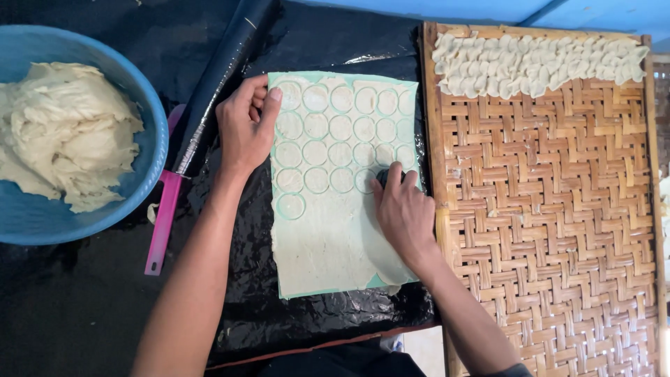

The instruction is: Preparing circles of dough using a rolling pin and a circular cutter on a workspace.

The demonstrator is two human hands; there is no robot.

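Pale dough sheet (328,237), round cuts | right hand (405,213) presses cutter (384,174) | left hand (246,126) steadies

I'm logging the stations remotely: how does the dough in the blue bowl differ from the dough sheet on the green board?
The dough in the blue bowl is one thick, ragged heap; the dough sheet is rolled thin and flat. The heap is uncut; the sheet bears rows of round cuts across its far part, where the right hand presses a dark cutter. The left hand rests at the sheet's edge. Both are pale cream.
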